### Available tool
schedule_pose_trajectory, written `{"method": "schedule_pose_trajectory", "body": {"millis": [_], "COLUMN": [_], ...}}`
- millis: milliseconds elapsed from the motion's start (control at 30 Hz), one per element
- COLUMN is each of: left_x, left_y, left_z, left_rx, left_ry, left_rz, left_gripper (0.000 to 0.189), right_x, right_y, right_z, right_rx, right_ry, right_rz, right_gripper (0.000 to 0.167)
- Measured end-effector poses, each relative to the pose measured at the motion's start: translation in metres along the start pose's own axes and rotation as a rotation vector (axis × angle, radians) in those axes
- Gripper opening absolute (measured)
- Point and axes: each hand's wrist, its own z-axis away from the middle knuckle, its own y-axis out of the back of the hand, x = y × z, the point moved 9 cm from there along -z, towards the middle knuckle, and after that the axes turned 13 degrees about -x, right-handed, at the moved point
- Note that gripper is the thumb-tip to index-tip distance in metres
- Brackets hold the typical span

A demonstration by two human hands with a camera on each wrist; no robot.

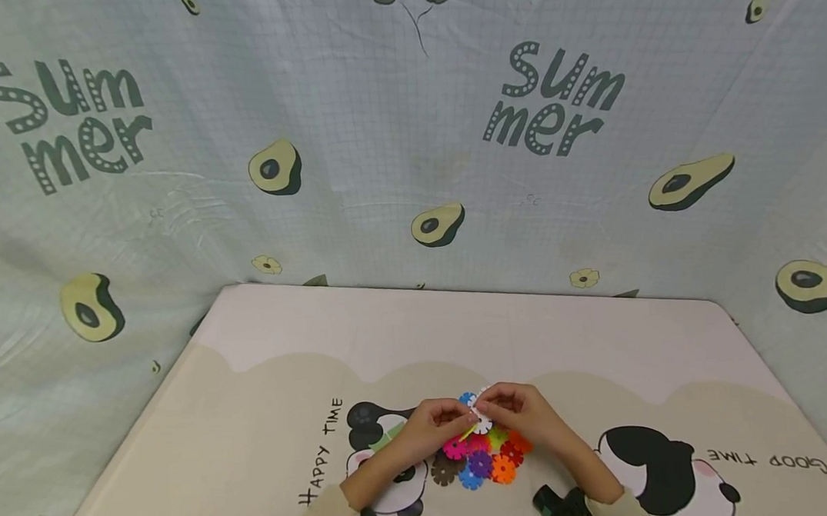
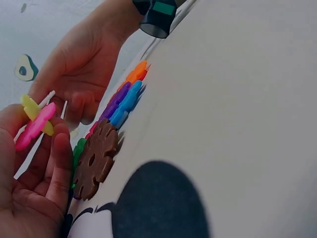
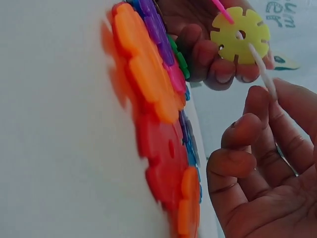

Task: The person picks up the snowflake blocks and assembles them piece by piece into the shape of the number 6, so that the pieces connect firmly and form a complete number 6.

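Note:
Over a pile of coloured notched plastic discs, both hands meet at a small joined cluster. My left hand (image 1: 431, 433) pinches the cluster, which has a pink disc (image 2: 35, 127) and a yellow disc (image 3: 241, 35) set crosswise. A white disc (image 3: 263, 72), seen nearly edge-on in the right wrist view, slots against the yellow one. Thumb and forefinger of my right hand (image 1: 524, 411) pinch that white disc's edge. The left fingertips are partly hidden behind the yellow disc in the right wrist view.
Beneath the hands lie a brown disc (image 1: 447, 467), a purple disc (image 1: 481, 464), an orange disc (image 1: 503, 469) and several others, partly overlapping. The table (image 1: 277, 318) has a printed cover. A patterned curtain (image 1: 352, 122) hangs behind it.

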Motion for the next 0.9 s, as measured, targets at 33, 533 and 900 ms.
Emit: {"method": "schedule_pose_trajectory", "body": {"millis": [33, 533, 900], "left_x": [0.0, 0.001, -0.003], "left_y": [0.0, 0.005, 0.005], "left_z": [0.0, 0.003, 0.001], "left_rx": [0.003, 0.069, 0.063], "left_ry": [-0.004, 0.014, 0.047], "left_rz": [-0.005, -0.001, 0.1], "left_gripper": [0.023, 0.024, 0.026], "right_x": [0.0, 0.008, 0.013], "right_y": [0.002, 0.028, 0.028], "right_z": [0.0, 0.011, 0.011], "right_rx": [0.01, 0.132, 0.038], "right_ry": [-0.004, -0.089, -0.175], "right_rz": [0.001, 0.266, 0.33], "right_gripper": [0.022, 0.018, 0.023]}}
